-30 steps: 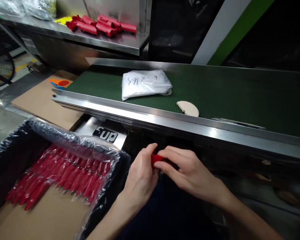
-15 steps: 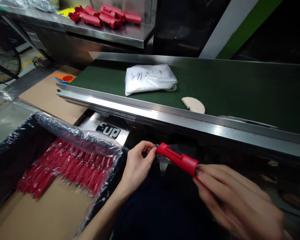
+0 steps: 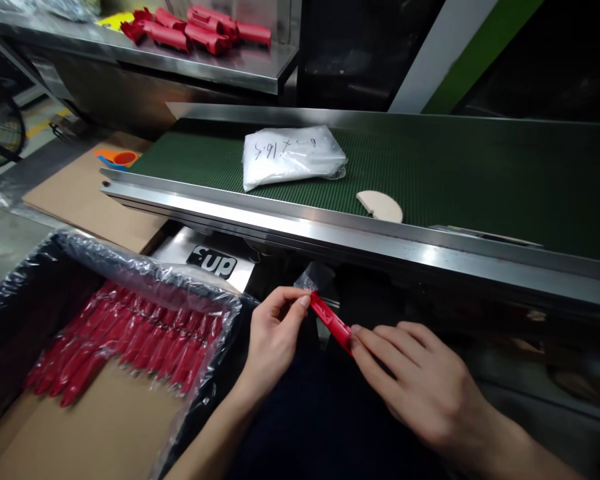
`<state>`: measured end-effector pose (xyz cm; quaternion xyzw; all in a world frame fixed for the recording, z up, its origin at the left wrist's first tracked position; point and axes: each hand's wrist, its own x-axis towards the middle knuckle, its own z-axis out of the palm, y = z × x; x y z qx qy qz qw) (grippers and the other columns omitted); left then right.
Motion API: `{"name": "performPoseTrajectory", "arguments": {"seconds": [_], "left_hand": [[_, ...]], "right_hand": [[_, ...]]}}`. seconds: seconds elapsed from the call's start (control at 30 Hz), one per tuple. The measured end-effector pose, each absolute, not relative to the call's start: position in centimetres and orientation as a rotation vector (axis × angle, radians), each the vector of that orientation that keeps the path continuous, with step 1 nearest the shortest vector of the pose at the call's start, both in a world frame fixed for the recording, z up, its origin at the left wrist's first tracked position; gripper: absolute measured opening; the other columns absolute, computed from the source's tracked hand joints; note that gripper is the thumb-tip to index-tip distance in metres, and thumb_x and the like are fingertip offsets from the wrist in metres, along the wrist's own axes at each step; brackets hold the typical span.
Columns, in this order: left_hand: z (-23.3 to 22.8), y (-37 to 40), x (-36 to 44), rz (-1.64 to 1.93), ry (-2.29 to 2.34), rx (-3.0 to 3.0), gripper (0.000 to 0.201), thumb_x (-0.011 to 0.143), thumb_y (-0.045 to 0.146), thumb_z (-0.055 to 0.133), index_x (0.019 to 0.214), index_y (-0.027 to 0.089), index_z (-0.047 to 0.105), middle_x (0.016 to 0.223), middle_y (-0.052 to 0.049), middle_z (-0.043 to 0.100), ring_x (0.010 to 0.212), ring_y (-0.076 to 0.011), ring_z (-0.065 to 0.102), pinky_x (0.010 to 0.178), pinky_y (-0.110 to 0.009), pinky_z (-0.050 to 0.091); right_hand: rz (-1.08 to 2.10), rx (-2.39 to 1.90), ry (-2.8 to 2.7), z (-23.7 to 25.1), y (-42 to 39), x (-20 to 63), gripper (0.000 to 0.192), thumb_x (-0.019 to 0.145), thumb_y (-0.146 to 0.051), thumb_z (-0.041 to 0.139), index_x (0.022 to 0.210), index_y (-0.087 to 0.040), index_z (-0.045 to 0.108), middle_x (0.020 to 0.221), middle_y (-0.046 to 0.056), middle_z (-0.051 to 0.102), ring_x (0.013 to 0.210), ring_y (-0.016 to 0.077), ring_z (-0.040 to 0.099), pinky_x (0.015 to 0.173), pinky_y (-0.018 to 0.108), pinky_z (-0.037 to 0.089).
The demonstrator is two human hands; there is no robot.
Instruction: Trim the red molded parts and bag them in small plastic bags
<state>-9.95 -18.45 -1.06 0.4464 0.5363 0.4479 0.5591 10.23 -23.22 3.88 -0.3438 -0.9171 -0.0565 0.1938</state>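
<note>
Below the green conveyor (image 3: 480,180), my left hand (image 3: 273,340) and right hand (image 3: 420,387) pinch each end of a red plastic piece (image 3: 331,321): light, stiff, smooth, best held endwise.

One white bag (image 3: 291,155) and one beige half-disc (image 3: 380,205) lie centre frame. One red piece (image 3: 330,322) sits between two hands, left hand (image 3: 273,337) and right hand (image 3: 420,383), at lower centre.
</note>
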Motion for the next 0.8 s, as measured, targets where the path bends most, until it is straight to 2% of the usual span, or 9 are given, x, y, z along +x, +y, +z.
{"name": "performPoseTrajectory", "arguments": {"seconds": [0.13, 0.27, 0.43, 0.5, 0.57, 0.63, 0.73, 0.8], "left_hand": [[-2.1, -19.2, -10.1, 1.122, 1.325, 1.155, 0.011, 0.09, 0.03, 0.063, 0.094, 0.021, 0.068, 0.087, -0.001, 0.067, 0.08, -0.0135, 0.061, 0.075, -0.023, 0.048], [-3.2, -20.1, -9.5, 1.182, 1.394, 1.176, 0.01, 0.093, 0.03, 0.059, 0.096, 0.022, 0.064, 0.087, 0.0, 0.065, 0.079, -0.0134, 0.061, 0.073, -0.024, 0.047], [-4.1, -21.1, -7.7, 1.232, 1.433, 1.174, 0.01, 0.096, 0.029, 0.053, 0.095, 0.021, 0.058, 0.086, -0.001, 0.062, 0.077, -0.0135, 0.06, 0.07, -0.025, 0.048], [-4.1, -21.3, -7.2, 1.225, 1.418, 1.213, 0.009, 0.097, 0.028, 0.051, 0.095, 0.021, 0.057, 0.087, -0.001, 0.061, 0.078, -0.0137, 0.06, 0.072, -0.026, 0.048], [-3.9, -21.4, -7.2, 1.226, 1.395, 1.278, 0.008, 0.097, 0.025, 0.05, 0.096, 0.021, 0.057, 0.089, -0.001, 0.061, 0.081, -0.0141, 0.059, 0.075, -0.027, 0.048], [-3.4, -21.4, -7.7, 1.239, 1.376, 1.365, 0.006, 0.096, 0.021, 0.05, 0.096, 0.021, 0.057, 0.092, -0.002, 0.059, 0.084, -0.0147, 0.058, 0.079, -0.028, 0.046], [-2.7, -21.2, -8.8, 1.218, 1.355, 1.503, 0.009, 0.095, 0.016, 0.049, 0.095, 0.02, 0.056, 0.092, -0.003, 0.057, 0.088, -0.0163, 0.054, 0.081, -0.03, 0.043], [-2.1, -21.2, -9.3, 1.141, 1.301, 1.592, 0.011, 0.095, 0.014, 0.048, 0.093, 0.02, 0.057, 0.091, -0.004, 0.057, 0.086, -0.0174, 0.052, 0.08, -0.031, 0.041]], "right_hand": [[-0.165, -1.029, -2.51, 2.8, -22.5, 9.5, 0.021, 0.084, -0.001, 0.058, 0.103, -0.003, 0.066, 0.098, 0.017, 0.072, 0.081, 0.0286, 0.067, 0.068, 0.044, 0.049], [0.007, -1.171, -2.078, 1.7, -23.0, 7.5, 0.023, 0.079, 0.0, 0.067, 0.1, -0.009, 0.065, 0.084, 0.009, 0.071, 0.073, 0.0195, 0.066, 0.066, 0.036, 0.051], [0.614, -1.492, -1.263, -0.5, -24.2, 3.6, 0.013, 0.092, -0.015, 0.058, 0.103, -0.016, 0.064, 0.089, 0.007, 0.073, 0.075, 0.0167, 0.071, 0.067, 0.028, 0.058], [0.723, -1.507, -1.13, -1.4, -24.1, 3.3, 0.013, 0.094, -0.02, 0.055, 0.104, -0.015, 0.063, 0.09, 0.007, 0.073, 0.075, 0.0173, 0.071, 0.066, 0.028, 0.059], [0.599, -1.484, -1.298, -1.8, -23.6, 4.2, 0.014, 0.092, -0.016, 0.058, 0.105, -0.016, 0.065, 0.092, 0.007, 0.072, 0.078, 0.0169, 0.07, 0.07, 0.029, 0.059], [0.402, -1.399, -1.672, -1.6, -22.9, 5.9, 0.024, 0.089, -0.007, 0.059, 0.108, -0.018, 0.066, 0.1, 0.008, 0.07, 0.089, 0.0183, 0.067, 0.078, 0.033, 0.057], [0.225, -1.196, -2.235, -0.4, -22.0, 8.7, 0.037, 0.088, -0.001, 0.052, 0.118, -0.018, 0.064, 0.116, 0.011, 0.065, 0.111, 0.0269, 0.057, 0.088, 0.045, 0.052], [0.21, -1.138, -2.486, 0.4, -21.4, 9.5, 0.04, 0.088, 0.0, 0.045, 0.118, -0.018, 0.064, 0.124, 0.012, 0.062, 0.121, 0.0316, 0.05, 0.089, 0.049, 0.051]]}}
